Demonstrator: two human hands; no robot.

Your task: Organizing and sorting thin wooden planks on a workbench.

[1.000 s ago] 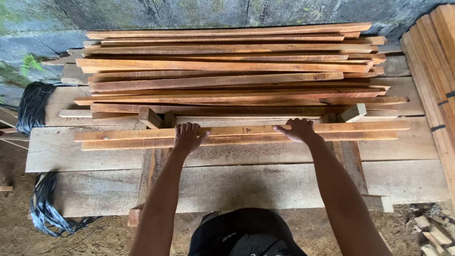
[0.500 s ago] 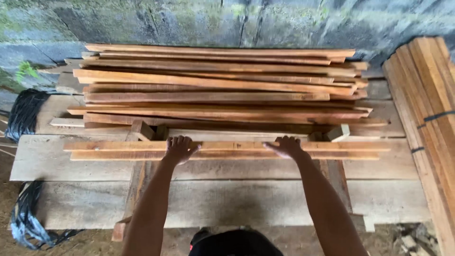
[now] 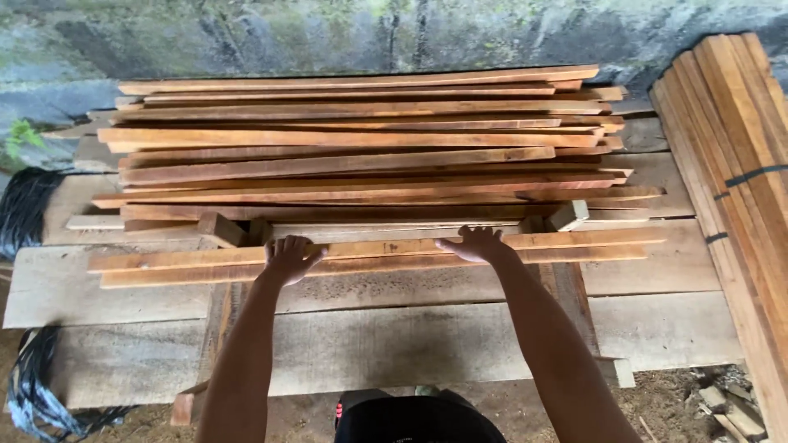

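Observation:
Two long reddish-brown wooden slats (image 3: 591, 246) lie side by side across a bench of pale planks (image 3: 394, 344), just in front of a big stack of similar slats (image 3: 361, 148). My left hand (image 3: 291, 258) rests on top of the two slats left of their middle, fingers curled over the far edge. My right hand (image 3: 472, 244) lies on the same slats right of the middle, fingers spread and hooked over the far side. Both arms reach straight forward.
A strapped bundle of lighter wooden battens (image 3: 739, 189) leans at the right. Short wood blocks (image 3: 222, 230) sit under the stack. Black strapping coils (image 3: 29, 205) hang at the left. A mossy concrete wall (image 3: 328, 33) rises behind. Dirt floor with wood scraps lies below.
Both hands stay on the front pair of slats. My view has tilted, so the stack and bench sit lower in the picture.

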